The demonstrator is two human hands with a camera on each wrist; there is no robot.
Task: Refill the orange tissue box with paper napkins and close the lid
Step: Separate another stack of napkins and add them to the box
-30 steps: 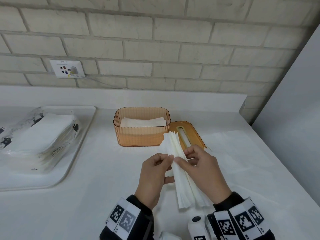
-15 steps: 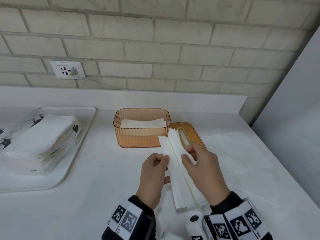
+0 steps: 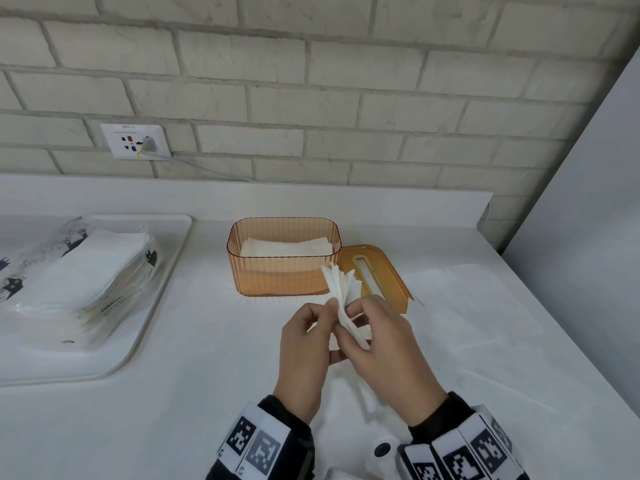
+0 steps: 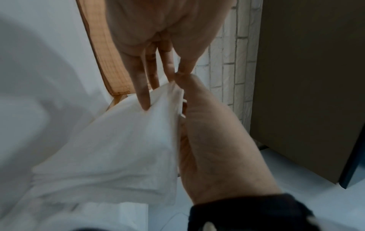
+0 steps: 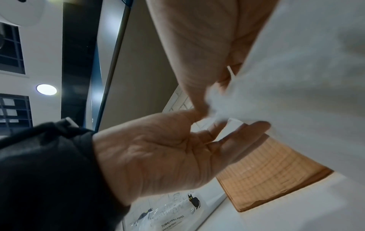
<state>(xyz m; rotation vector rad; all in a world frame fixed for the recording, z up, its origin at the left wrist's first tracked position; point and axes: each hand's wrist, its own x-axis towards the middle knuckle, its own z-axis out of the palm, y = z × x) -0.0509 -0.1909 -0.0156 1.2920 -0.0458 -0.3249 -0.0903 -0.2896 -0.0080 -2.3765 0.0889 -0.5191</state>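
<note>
Both hands are together above the counter (image 3: 207, 375), sharing one stack of paper napkins (image 3: 341, 296). Left hand (image 3: 304, 355) pinches the stack's near-left edge between thumb and fingertips. Right hand (image 3: 384, 348) curls its fingers round the stack from the right, thumb on top; the far ends of the sheets fan out beyond the fingertips. In the left wrist view the napkin stack (image 4: 122, 148) lies against the left palm (image 4: 217, 148), with the right hand's fingers (image 4: 142, 87) pressing on its top. In the right wrist view the left thumb and finger meet on a crumpled corner of the napkins (image 5: 286, 93); blurred, so the exact grip is hard to tell.

Orange tissue box (image 3: 284, 268) stands just beyond the hands, open at the top, with some white napkins lying inside. Its lid (image 3: 377, 271) lies flat on the counter beyond the right hand, touching the box's right side, slot facing up.

Well to the left of the left hand, a white tray (image 3: 162, 289) carries an open pack of napkins (image 3: 76, 275) printed with black cats. A wall socket (image 3: 135, 142) sits on the brick wall behind.
</note>
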